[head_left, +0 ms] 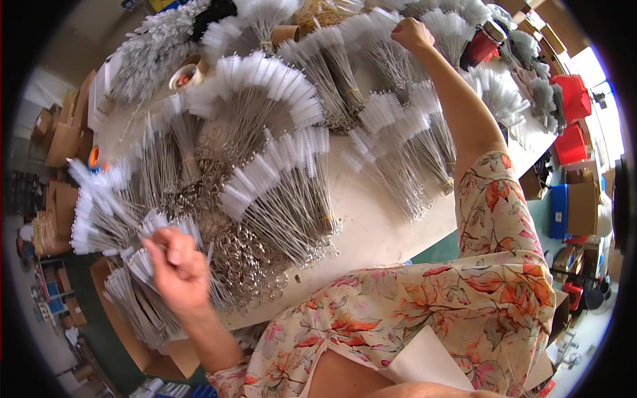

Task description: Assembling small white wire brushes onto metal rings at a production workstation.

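My left hand (181, 268) is over the near left of the table, fingers loosely curled and thumb apart, with nothing visible in it. Below and beside it are bundles of wire-handled brushes (103, 215) with white bristle heads. My right arm stretches to the far side, where my right hand (413, 34) is closed beside the bristle heads of standing brushes (378, 40); what its fingers hold is hidden. A fanned bundle of brushes (282, 192) lies between my hands. Next to it is a heap of metal rings (245, 268).
The white table (358, 245) carries many more brush bundles (405, 142). A tape roll (184, 78) and an orange ring-shaped object (94, 156) are at the left. An open cardboard box (174, 358) with brushes stands below the left edge. A blue bin (559, 211) is at the right.
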Demonstrator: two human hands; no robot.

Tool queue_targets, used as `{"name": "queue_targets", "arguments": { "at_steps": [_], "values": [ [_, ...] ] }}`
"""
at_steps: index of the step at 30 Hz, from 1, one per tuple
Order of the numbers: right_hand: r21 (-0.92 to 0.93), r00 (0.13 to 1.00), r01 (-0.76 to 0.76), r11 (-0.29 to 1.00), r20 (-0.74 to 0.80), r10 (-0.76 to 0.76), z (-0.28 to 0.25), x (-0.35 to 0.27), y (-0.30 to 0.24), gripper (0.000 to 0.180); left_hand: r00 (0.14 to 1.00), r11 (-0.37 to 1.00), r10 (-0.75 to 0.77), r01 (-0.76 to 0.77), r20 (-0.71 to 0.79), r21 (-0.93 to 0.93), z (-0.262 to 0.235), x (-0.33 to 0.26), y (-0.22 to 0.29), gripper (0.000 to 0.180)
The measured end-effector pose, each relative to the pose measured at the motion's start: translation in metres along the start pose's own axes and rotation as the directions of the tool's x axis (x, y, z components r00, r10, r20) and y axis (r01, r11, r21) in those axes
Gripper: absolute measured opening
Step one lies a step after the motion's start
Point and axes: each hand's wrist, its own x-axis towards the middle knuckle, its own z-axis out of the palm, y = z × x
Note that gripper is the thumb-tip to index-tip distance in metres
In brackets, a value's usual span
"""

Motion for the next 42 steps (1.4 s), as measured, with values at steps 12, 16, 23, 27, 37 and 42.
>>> {"name": "queue_targets", "arguments": {
  "at_steps": [12, 16, 23, 27, 37, 42],
  "values": [
    [0.783, 0.899, 0.438, 0.443, -0.384, -0.210, -0.095, -0.078, -0.064, 0.018, 0.901, 0.847, -0.404, 0.434, -0.158, 0.308, -0.037, -0.110, -0.101, 0.027],
    [0.989, 0.841, -0.028, -0.148, -0.057, -0.537, -0.088, -0.192, -0.138, 0.020, 1.000, 0.825, 0.013, 0.000, -0.019, 0.565, 0.002, -0.060, -0.078, 0.025],
    [0.959, 0.701, -0.285, -0.007, 0.203, -0.684, -0.044, -0.325, -0.173, 0.024, 0.972, 0.476, 0.174, -0.223, 0.158, 0.851, 0.026, -0.006, -0.115, 0.015],
    [0.992, 0.741, -0.099, 0.077, 0.125, -0.660, -0.049, -0.373, -0.166, 0.030, 0.764, 0.198, 0.466, -0.582, 0.447, 0.789, 0.003, -0.011, -0.133, 0.007],
    [0.640, 0.665, -0.684, -0.350, 0.349, -0.660, 0.009, -0.409, -0.120, 0.023, 0.654, 0.127, 0.469, -0.715, 0.594, 0.687, -0.018, -0.067, -0.168, 0.028],
    [0.769, 0.540, -0.636, -0.061, 0.388, -0.747, -0.023, -0.388, -0.089, 0.017, 0.664, -0.134, 0.434, -0.621, 0.609, 0.773, -0.042, -0.101, -0.179, 0.030]
  ]
}}
